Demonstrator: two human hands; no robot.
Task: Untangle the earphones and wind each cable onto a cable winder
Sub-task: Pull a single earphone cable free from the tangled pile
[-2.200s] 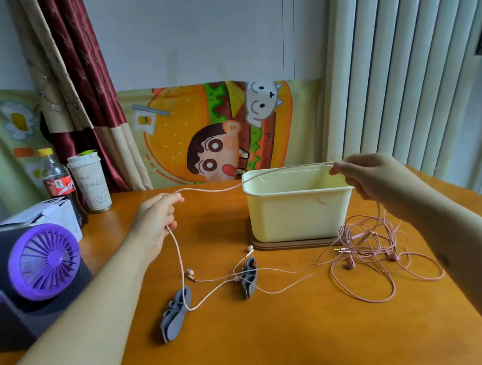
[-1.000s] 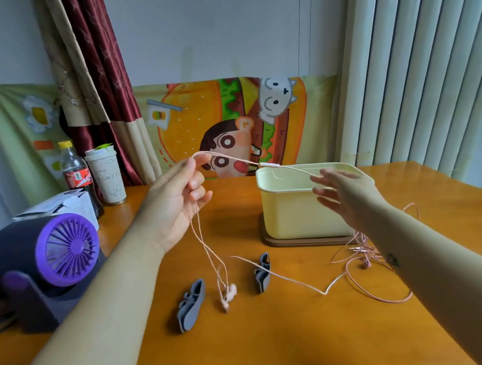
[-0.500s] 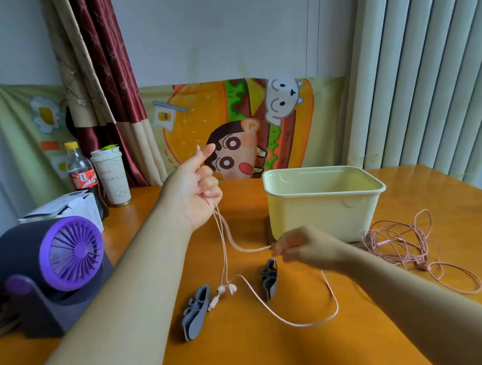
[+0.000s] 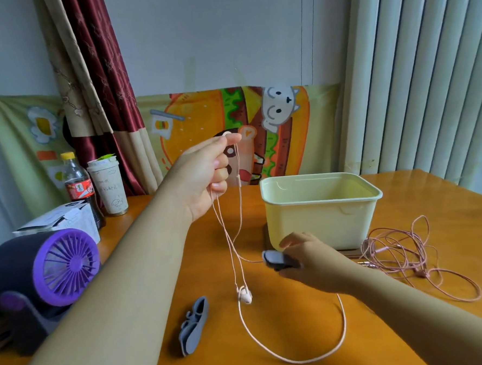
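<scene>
- Up high, the left grip [image 4: 202, 173] pinches a pink cable [image 4: 228, 239] between thumb and forefinger, with the other fingers curled in beneath.
- Below that grip the cable hangs in several thin strands, close together.
- Straight under the left grip, two white earbuds [image 4: 244, 295] dangle at the strands' lower ends. I cannot tell whether they touch the desk [image 4: 272, 349].
- From the earbuds the cable sweeps in a wide loop across the desk, nearer the person than either grip, and disappears under the right forearm.
- One strand leaves the hanging bundle sideways and runs to the right grip.
- The right grip [image 4: 306, 260] sits low, below and to the right of the left one. Its fingers are curled round a grey winder [image 4: 275, 260], whose rounded end sticks out towards the hanging strands.
- I cannot tell whether that winder is lifted or resting on the desk.
- A second winder [image 4: 193, 325] lies flat on the desk, below the left grip and left of the earbuds, with no hand on it.
- Just behind the right grip stands a pale yellow tub [image 4: 320, 214].
- To the right of the right grip, a pink tangle [image 4: 402, 254] of cable lies heaped on the desk beside the tub, well apart from both grips.
- Far to the left of the left grip are a purple fan [image 4: 56, 267], a white box [image 4: 59, 221], a bottle [image 4: 77, 184] and a cup [image 4: 109, 187].
</scene>
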